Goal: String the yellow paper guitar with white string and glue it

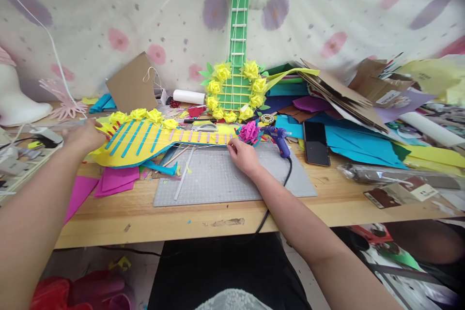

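- Right hand (242,155) rested at the paper guitar's (145,138) neck end, fingers curled together by a pink flower (249,131).
- Left hand (84,136) steadied the body, fingers hidden; grip cannot be told.
- Guitar lay flat on the tabletop (174,218): judged light, flimsy, best supported at both ends.

- Left hand (84,136): rests on the wide end of a yellow paper guitar (145,139) lying flat across the wooden table (145,218).
- Right hand (242,154): fingers curled at the guitar's narrow end, just beside a magenta paper flower (249,131).
- Grey cutting mat (225,179): under the right hand.
- Glue gun (279,138): just right of the flower.
- Black phone (315,142): right of the glue gun.
- Green paper guitar (237,58): upright against the spotted backdrop.
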`<state>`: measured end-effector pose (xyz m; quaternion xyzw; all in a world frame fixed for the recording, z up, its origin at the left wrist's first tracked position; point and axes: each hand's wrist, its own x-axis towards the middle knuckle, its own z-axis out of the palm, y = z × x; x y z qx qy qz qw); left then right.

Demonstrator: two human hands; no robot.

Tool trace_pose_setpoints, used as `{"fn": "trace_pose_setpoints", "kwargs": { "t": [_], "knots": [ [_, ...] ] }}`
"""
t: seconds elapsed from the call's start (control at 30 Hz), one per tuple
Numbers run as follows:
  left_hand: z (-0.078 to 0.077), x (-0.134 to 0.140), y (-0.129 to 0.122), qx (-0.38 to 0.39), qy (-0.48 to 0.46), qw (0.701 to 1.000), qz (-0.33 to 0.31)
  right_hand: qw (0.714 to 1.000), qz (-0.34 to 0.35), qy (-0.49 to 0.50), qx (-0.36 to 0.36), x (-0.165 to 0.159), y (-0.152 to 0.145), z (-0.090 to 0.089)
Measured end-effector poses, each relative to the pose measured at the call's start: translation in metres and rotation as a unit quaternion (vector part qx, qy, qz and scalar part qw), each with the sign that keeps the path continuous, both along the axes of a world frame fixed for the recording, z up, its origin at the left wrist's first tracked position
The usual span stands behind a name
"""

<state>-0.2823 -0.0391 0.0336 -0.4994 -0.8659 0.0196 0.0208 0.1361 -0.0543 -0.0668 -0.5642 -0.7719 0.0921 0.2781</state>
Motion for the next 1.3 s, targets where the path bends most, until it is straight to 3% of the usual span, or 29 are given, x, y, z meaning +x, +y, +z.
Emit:
{"fn": "trace_pose_setpoints", "kwargs": {
  "t": [0.1,0.37,0.63,0.77,0.87,1.03,1.17,1.3],
  "knots": [
    [0.002,0.01,0.001,-0.064,0.03,0.997,0.032,1.0,0.002,0.007,0.002,-0.001,0.0,0.0],
    [-0.001,0.021,-0.009,-0.073,0.065,0.995,0.016,0.995,-0.027,0.08,0.053,0.004,0.002,0.0],
    [0.001,0.044,-0.021,-0.105,0.08,0.99,-0.047,0.995,-0.031,0.078,0.045,0.003,0.004,0.0],
    [0.005,0.059,-0.02,-0.016,0.171,0.984,-0.05,0.997,-0.027,0.062,0.033,0.001,0.003,0.0],
    [0.001,0.089,-0.012,0.086,0.181,0.967,-0.155,0.998,-0.034,0.054,0.026,0.0,0.003,0.001],
    [-0.026,0.171,0.015,0.062,0.06,0.889,-0.45,0.998,-0.041,0.051,0.021,0.0,0.0,0.003],
    [-0.041,0.218,0.034,-0.014,0.006,0.878,-0.479,0.997,-0.037,0.054,0.028,0.004,-0.002,0.001],
    [-0.044,0.229,0.042,-0.077,-0.02,0.888,-0.454,0.997,-0.039,0.061,0.032,0.006,-0.001,0.0]
  ]
}}
